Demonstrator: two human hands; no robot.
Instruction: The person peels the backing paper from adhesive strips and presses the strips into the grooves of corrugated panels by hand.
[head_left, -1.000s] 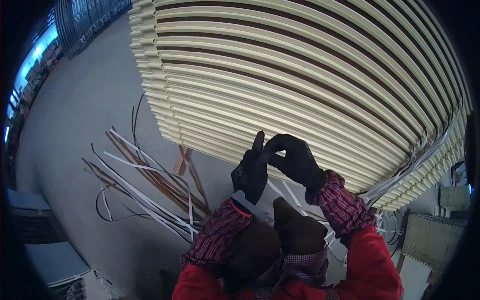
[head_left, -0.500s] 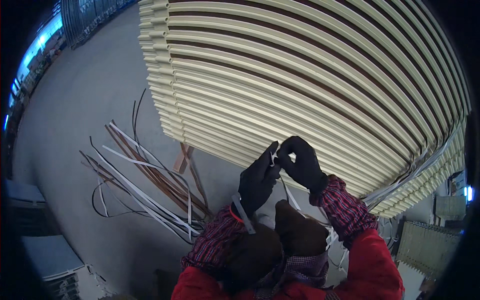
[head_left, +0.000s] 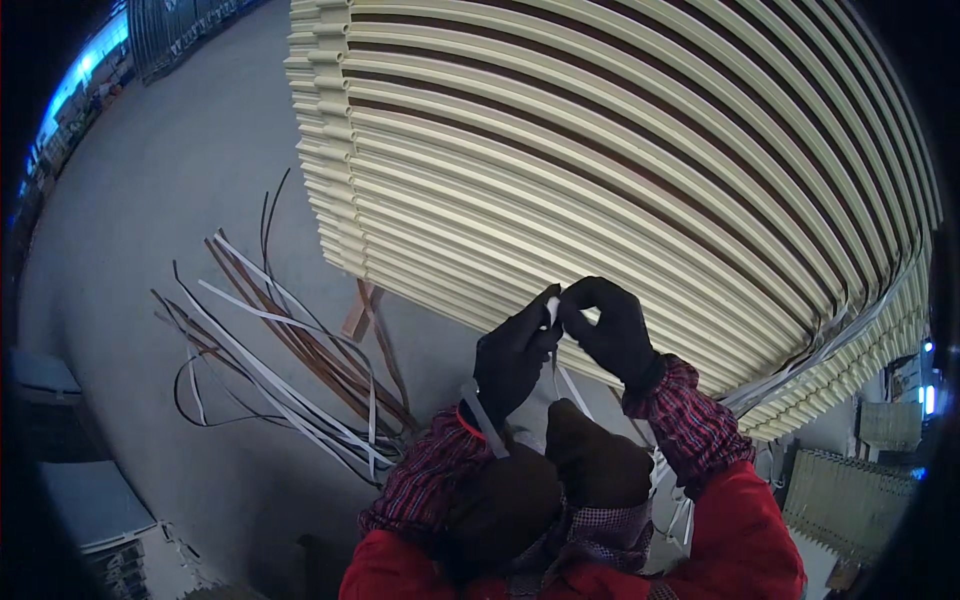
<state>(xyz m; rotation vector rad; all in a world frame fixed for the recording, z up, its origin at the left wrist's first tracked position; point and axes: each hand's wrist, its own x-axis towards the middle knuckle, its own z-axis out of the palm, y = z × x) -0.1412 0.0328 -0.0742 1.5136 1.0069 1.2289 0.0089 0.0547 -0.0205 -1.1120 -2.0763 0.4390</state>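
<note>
My left hand [head_left: 512,357] and my right hand [head_left: 615,328], both in black gloves, meet fingertip to fingertip in front of me. Pinched between them is a small piece of white strap [head_left: 553,308]; my fingers cover much of it. Below my hands a thin strap [head_left: 570,385] runs down, though whether it joins the white piece I cannot tell. A flat grey strip [head_left: 484,424] lies across my left wrist beside a red band. Just beyond my fingers is a large stack of cream ribbed slats [head_left: 500,235].
Loose brown, white and black straps [head_left: 300,350] spread over the grey floor [head_left: 180,200] on the left. A wooden block [head_left: 357,318] sits by the stack's near left corner. More straps [head_left: 800,365] run along the stack's right side. Greenish stacked panels [head_left: 840,500] stand at lower right.
My right hand has tilted slightly and lowered a little at the pinch. The white piece between the fingers shows more of its surface. The whole view has shifted slightly.
</note>
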